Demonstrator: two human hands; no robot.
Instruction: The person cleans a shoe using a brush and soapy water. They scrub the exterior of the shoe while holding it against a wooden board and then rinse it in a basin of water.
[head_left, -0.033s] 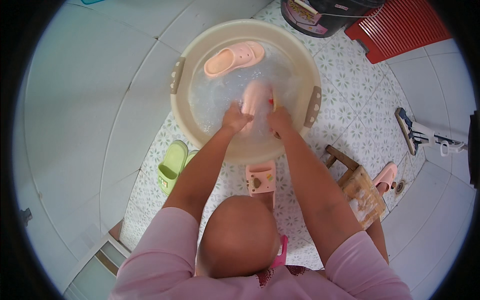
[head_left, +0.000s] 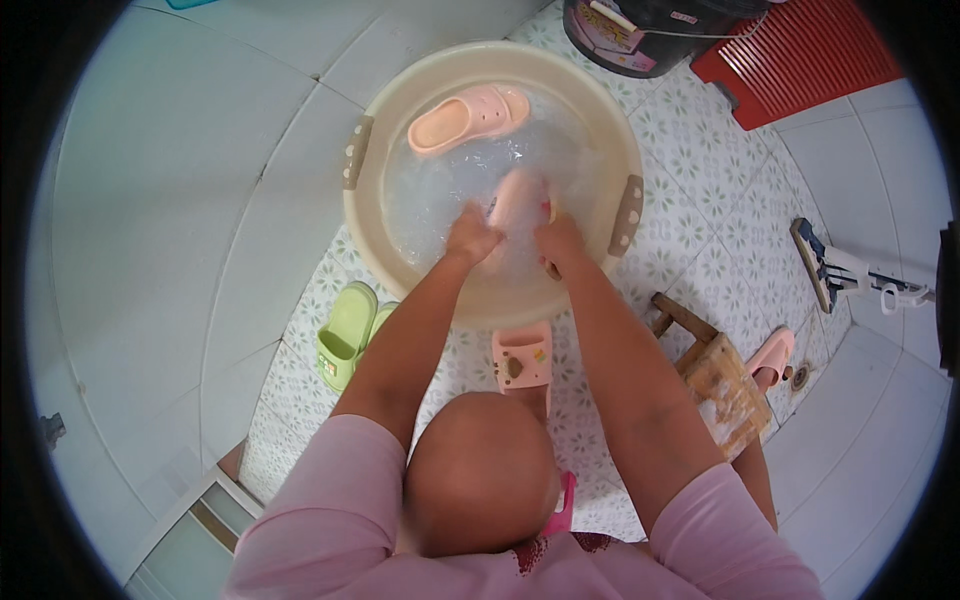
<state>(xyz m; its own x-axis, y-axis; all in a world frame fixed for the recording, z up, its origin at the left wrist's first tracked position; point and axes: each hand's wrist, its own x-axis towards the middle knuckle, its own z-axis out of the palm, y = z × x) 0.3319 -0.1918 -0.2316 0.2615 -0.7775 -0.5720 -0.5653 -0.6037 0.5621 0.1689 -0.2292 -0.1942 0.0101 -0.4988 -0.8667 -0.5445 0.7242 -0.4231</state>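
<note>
In the cream basin of cloudy, soapy water, my left hand is closed round the near end of a pink clog, which is blurred by motion. My right hand grips what looks like a tan-handled scrubbing brush with a bit of red beside it, close along the clog's right side. Its bristles are hidden. A second pink clog lies at the basin's far side, touched by neither hand.
Green slippers stand left of the basin, and a worn wooden stool stands to the right. Behind are a black bucket and a red washboard. A squeegee-like mop head leans at right. My pink-slippered foot is near the basin.
The clog in my left hand has shifted slightly and turned a little. Both hands stay in nearly the same place, and the far clog has not visibly moved.
</note>
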